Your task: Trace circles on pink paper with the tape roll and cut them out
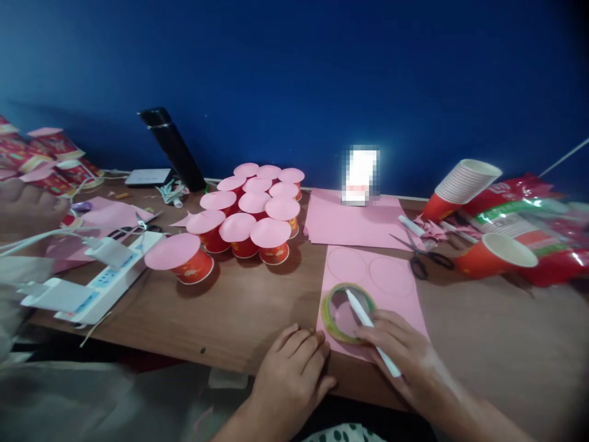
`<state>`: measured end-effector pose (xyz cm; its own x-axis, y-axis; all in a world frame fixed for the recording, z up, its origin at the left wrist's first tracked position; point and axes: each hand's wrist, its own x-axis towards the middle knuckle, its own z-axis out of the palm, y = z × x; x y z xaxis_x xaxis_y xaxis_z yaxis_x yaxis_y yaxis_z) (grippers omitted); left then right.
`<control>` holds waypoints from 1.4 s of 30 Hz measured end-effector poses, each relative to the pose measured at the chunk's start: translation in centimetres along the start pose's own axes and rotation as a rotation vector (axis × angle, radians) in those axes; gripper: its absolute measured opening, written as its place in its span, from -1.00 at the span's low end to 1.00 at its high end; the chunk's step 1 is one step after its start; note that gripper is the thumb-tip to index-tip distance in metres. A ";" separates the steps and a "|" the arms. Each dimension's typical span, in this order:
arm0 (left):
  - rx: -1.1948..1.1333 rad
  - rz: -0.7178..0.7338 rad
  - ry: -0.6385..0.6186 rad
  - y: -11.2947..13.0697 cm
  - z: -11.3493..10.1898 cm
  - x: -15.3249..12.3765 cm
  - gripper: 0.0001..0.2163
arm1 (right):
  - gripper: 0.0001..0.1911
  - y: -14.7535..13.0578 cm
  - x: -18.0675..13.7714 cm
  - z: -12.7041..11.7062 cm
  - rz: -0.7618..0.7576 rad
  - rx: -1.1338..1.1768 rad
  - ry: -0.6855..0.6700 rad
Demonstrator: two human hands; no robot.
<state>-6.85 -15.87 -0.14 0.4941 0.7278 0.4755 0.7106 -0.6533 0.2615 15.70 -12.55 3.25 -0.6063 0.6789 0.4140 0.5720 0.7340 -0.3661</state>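
Observation:
My right hand [400, 344] grips a white pen [375, 334], its tip inside the ring of a yellow-green tape roll [327, 313]. The roll lies flat on a pink paper sheet [409, 319], which bears two drawn circles above it. Whether my fingers also touch the roll, I cannot tell. My left hand [292, 374] rests at the table's front edge by the sheet's lower left corner, fingers laid out and holding nothing. Behind it stand several red paper cups [275, 253] topped with pink paper discs [270, 233].
Black-handled scissors [419, 264], a tipped paper cup [497, 258] and a cup stack [460, 184] lie rightward. A pink paper stack [354, 224] and lit phone [361, 175] sit behind. Leftward are a power strip [110, 279], black bottle [172, 144] and another person's hand [32, 205].

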 end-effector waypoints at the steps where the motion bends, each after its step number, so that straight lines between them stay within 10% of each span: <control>1: -0.006 -0.012 0.003 0.0 0.2 -0.2 -0.74 | -0.67 0.1 -0.3 -0.1 0.012 -0.012 -0.004; 42: -0.108 -0.075 0.012 -0.5 1.1 -1.0 -0.75 | -0.58 -0.4 -0.3 -1.2 -0.029 -0.026 -0.036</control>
<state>-7.09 -16.04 -1.65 0.4350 0.7732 0.4614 0.6871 -0.6162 0.3850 16.29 -13.11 4.25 -0.6424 0.6577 0.3934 0.5676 0.7532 -0.3324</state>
